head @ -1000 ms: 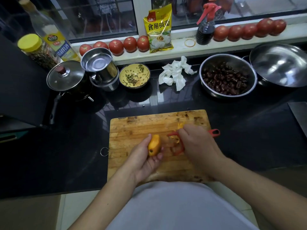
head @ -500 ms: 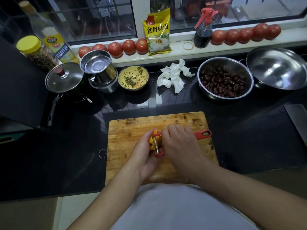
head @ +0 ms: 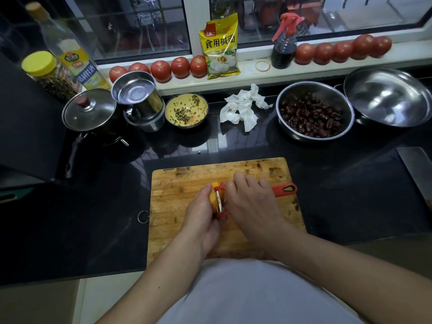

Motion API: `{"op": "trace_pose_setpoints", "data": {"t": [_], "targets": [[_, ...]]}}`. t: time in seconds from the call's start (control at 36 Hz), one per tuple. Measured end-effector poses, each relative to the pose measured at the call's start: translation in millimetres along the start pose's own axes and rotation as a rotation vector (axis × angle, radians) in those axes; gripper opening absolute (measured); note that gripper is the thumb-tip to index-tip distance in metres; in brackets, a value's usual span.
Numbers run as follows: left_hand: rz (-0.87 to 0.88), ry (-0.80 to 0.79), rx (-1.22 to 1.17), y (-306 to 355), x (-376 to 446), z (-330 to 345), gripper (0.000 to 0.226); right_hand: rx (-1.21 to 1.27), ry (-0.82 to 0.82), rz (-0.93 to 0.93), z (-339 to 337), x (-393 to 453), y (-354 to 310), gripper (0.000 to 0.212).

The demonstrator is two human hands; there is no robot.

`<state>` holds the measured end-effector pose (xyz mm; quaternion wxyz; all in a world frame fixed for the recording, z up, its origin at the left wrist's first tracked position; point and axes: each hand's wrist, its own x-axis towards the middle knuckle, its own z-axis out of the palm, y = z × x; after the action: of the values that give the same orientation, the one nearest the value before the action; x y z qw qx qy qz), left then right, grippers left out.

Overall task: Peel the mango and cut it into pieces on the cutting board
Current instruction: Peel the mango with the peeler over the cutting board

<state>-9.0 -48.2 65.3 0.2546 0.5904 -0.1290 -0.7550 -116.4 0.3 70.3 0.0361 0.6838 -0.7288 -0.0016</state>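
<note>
A small yellow-orange mango (head: 213,194) is held over the wooden cutting board (head: 177,190), mostly hidden by my fingers. My left hand (head: 202,217) grips it from the left. My right hand (head: 251,204) holds a red peeler (head: 284,190); its handle sticks out to the right and its metal blade lies against the mango's right side.
Behind the board stand a lidded pot (head: 90,113), a steel cup (head: 138,99), a bowl with chopped greens (head: 186,110), a crumpled tissue (head: 243,108), a bowl of dark fruit (head: 313,113) and an empty steel bowl (head: 387,97). A cleaver (head: 418,170) lies at far right. Tomatoes (head: 161,70) line the sill.
My right hand has moved the peeler left from beside the mango onto its surface, and it now rests against the fruit. My left hand has kept its hold.
</note>
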Motion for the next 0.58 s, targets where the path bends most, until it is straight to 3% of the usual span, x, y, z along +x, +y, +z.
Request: {"op": "trace_pose_setpoints", "data": {"t": [0.11, 0.25, 0.33, 0.44, 0.58], "targets": [[0.023, 0.003, 0.002, 2, -2, -4, 0.038, -0.015, -0.056, 0.031, 3, -1, 15, 0.008], [0.063, -0.093, 0.006, 8, -11, -7, 0.034, 0.098, -0.010, 0.073, -2, -3, 25, 0.007], [-0.008, -0.188, -0.044, 14, -11, -11, 0.039, 0.332, -0.011, 0.173, -5, 1, 30, 0.012], [-0.015, -0.355, -0.021, 17, -11, -23, 0.046, 0.812, -0.168, 0.393, -3, 8, 41, 0.016], [0.103, -0.486, 0.252, 17, -7, -37, 0.056, 0.742, -0.268, 0.362, -9, 5, 46, 0.015]]}}
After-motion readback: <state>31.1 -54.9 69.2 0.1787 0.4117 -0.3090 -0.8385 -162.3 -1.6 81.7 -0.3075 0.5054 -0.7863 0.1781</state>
